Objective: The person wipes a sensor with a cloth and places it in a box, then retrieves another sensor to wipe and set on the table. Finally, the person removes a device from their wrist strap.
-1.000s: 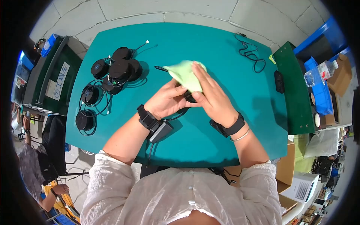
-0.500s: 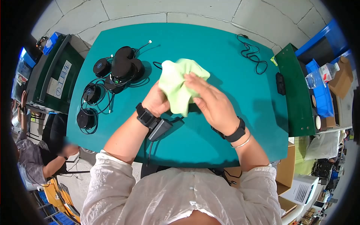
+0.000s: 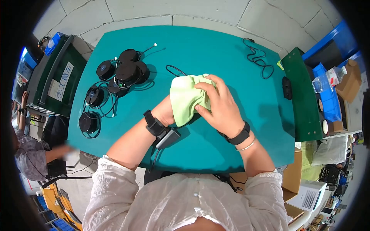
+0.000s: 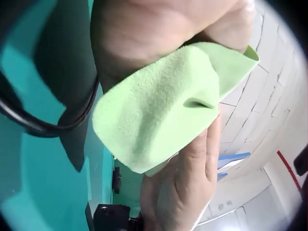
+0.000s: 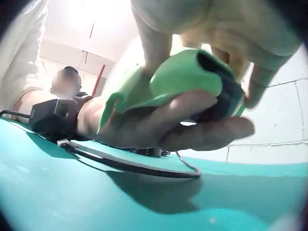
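Note:
A light green cloth [image 3: 184, 96] drapes over the left hand [image 3: 165, 111], hiding most of its fingers in the head view. The right wrist view shows the left hand's curled fingers [image 5: 168, 122] under a dark, rounded object [image 5: 225, 96], partly wrapped by the cloth [image 5: 185, 77]. From above, the right hand [image 3: 222, 109] grips the cloth with bent fingers and thumb over that object. In the left wrist view, cloth [image 4: 159, 110] hangs between the left palm [image 4: 159, 29] and the right hand [image 4: 187, 185]. A black cable loop [image 5: 139, 166] hangs below the hands.
Several black round devices [image 3: 128, 72] with cables lie at the table's left. At the right are a coiled black cable [image 3: 252, 57] and a small black item [image 3: 286, 87]. A green cabinet [image 3: 59, 79] stands left; a blue bin [image 3: 330, 104] lies beyond the right edge.
The cloth has spread over the left hand and moved slightly toward the body. The right hand's fingers have bent more over it. At far left, another person's arm has moved.

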`<state>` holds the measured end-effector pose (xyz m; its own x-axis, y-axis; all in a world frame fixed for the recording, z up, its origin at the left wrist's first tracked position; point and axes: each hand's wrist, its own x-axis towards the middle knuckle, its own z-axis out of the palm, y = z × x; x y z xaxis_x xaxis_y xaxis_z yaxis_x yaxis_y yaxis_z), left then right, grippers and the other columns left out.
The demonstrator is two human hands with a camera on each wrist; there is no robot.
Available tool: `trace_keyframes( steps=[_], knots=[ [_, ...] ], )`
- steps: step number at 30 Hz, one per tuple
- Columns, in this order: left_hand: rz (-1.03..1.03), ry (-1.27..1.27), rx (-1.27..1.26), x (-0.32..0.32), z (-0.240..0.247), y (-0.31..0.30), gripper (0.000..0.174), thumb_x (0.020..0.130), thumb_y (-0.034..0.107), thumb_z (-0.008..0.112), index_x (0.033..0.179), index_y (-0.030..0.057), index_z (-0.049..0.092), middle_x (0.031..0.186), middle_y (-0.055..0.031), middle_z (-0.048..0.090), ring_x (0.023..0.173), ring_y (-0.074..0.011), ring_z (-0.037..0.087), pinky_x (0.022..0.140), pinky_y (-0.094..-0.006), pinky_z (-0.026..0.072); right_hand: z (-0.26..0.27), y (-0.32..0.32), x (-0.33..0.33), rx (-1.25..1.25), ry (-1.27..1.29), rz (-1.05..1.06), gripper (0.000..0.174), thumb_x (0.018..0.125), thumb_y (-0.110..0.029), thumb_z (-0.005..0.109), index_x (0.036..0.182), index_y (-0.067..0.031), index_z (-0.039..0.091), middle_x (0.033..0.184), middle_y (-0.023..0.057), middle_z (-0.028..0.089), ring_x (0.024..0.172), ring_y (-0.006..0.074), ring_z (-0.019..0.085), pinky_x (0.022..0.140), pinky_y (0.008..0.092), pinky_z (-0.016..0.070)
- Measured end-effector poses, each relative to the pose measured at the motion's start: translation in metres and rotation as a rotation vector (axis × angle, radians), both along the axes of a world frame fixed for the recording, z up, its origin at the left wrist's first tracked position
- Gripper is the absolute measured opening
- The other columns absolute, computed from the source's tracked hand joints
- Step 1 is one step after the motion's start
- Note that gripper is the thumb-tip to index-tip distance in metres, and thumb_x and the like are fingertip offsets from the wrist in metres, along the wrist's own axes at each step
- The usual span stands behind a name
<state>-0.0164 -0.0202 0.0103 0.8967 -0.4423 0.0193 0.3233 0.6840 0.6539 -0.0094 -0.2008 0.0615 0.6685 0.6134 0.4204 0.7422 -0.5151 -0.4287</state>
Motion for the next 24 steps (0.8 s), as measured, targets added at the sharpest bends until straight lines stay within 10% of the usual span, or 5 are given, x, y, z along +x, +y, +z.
trace_keyframes(
  steps=[15, 21, 24],
  knots=[
    [0.069, -0.227, 0.318, -0.012, 0.005, -0.019, 0.072, 0.079, 0.001, 0.075, 0.140, 0.0055, 0.037, 0.124, -0.0032, 0.054, 0.114, -0.0130, 0.054, 0.094, -0.0313, 0.0484, -0.033, 0.005, 0.017, 0.492, 0.295, -0.066, 0.021, 0.085, -0.006, 0.049, 0.105, 0.0005, 0.049, 0.106, 0.0187, 0.053, 0.096, 0.0346, 0.054, 0.083, 0.0391, 0.0456],
    [-0.025, -0.157, 0.373, -0.014, 0.003, -0.018, 0.084, 0.075, -0.003, 0.077, 0.144, 0.0068, 0.028, 0.129, -0.0055, 0.051, 0.119, -0.0162, 0.051, 0.097, -0.0340, 0.0478, -0.028, 0.000, 0.023, 0.990, 0.928, -0.076, 0.019, 0.087, 0.001, 0.042, 0.102, -0.0013, 0.052, 0.093, 0.0047, 0.057, 0.082, 0.0115, 0.056, 0.072, 0.0265, 0.0472],
    [-0.066, -0.113, 0.408, -0.014, 0.003, -0.019, 0.093, 0.073, -0.008, 0.075, 0.148, 0.0085, 0.022, 0.136, -0.0081, 0.046, 0.126, -0.0199, 0.048, 0.102, -0.0390, 0.0444, -0.029, 0.000, 0.027, 0.962, 0.973, -0.108, 0.025, 0.085, 0.004, 0.039, 0.105, -0.0018, 0.053, 0.094, 0.0058, 0.058, 0.085, 0.0126, 0.058, 0.073, 0.0256, 0.0477]
  ],
)
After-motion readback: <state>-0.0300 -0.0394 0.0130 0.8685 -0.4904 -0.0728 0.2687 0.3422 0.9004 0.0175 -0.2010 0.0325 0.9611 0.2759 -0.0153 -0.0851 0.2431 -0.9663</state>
